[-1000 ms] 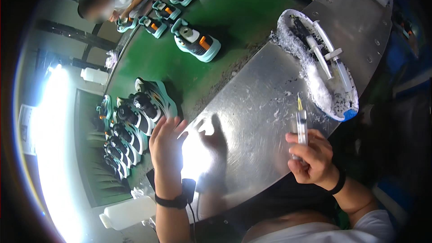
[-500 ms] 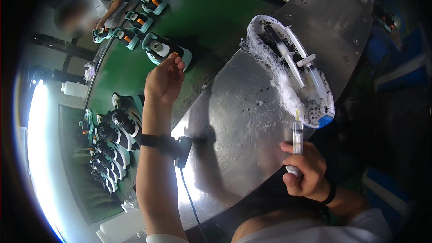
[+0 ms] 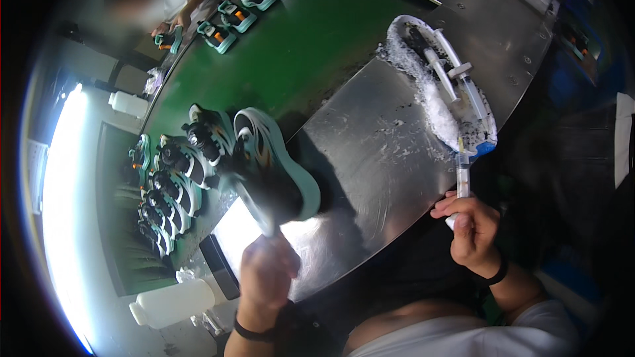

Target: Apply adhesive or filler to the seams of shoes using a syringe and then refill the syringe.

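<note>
Over the near edge of the steel plate, a black, white and teal sports shoe (image 3: 281, 173) is tilted, its opening turned away from me. My left hand (image 3: 268, 268) is closed on the shoe's near end, blurred by motion. On the right, my right hand (image 3: 475, 225) grips a clear syringe (image 3: 462, 177), its thin yellowish tip pointing away from me. That tip reaches the near end of a white, sole-shaped tray (image 3: 491, 135). White stringy residue and dark specks cover the tray. In it lie a white syringe (image 3: 442, 74) and a clear syringe (image 3: 471, 98).
Beyond the steel plate (image 3: 370, 139) runs a green work surface (image 3: 317, 33). Several shoes (image 3: 173, 182) line its left end, with more shoes (image 3: 237, 16) farther back. At the far left a co-worker's hand (image 3: 177, 21) handles another shoe. A white bottle (image 3: 173, 304) lies at the near left.
The shoe by my left hand has left the green surface, and that hand has come back toward me, closed on a shoe. My right hand still holds the syringe. The view has shifted.
</note>
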A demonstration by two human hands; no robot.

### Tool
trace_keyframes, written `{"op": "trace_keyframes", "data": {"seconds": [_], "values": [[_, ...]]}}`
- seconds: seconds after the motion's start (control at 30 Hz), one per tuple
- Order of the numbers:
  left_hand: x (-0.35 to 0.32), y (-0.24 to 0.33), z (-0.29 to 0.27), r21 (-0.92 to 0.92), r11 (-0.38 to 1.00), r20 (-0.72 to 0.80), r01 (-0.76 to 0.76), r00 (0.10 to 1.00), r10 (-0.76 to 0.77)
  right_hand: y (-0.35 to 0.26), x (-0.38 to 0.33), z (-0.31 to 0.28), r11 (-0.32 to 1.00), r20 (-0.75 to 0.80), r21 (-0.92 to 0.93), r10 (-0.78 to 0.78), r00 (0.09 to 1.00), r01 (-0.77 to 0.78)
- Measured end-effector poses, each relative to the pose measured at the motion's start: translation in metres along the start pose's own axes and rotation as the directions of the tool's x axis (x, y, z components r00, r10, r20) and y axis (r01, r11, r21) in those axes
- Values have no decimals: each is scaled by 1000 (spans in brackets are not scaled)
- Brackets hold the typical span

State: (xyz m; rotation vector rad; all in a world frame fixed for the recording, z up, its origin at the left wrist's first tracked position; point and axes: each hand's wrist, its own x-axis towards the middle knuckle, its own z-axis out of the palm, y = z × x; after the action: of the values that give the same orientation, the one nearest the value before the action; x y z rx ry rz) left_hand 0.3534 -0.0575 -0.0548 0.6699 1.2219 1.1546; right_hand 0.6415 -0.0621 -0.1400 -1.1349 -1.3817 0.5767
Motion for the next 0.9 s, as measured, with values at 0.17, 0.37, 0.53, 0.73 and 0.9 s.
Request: {"op": "trace_keyframes", "data": {"seconds": [0.17, 0.37, 0.53, 0.73, 0.9], "values": [[-19, 22, -4, 436, 883, 115, 176, 962, -249, -8, -4, -10, 968, 78, 84, 231, 970, -237], [97, 62, -41, 669, 708, 5, -225, 954, 299, -17, -1, -6, 885, 97, 226, 396, 913, -408], [153, 61, -1, 743, 669, 93, -28, 994, -62, -32, 8, -6, 883, 177, 332, 289, 941, -333], [119, 70, 15, 468, 827, 219, -311, 948, 232, -64, 22, 16, 741, 397, 588, 86, 914, -325], [57, 84, 16, 186, 806, 509, -562, 757, 411, -104, 43, 18, 683, 607, 615, -91, 789, -394]]}}
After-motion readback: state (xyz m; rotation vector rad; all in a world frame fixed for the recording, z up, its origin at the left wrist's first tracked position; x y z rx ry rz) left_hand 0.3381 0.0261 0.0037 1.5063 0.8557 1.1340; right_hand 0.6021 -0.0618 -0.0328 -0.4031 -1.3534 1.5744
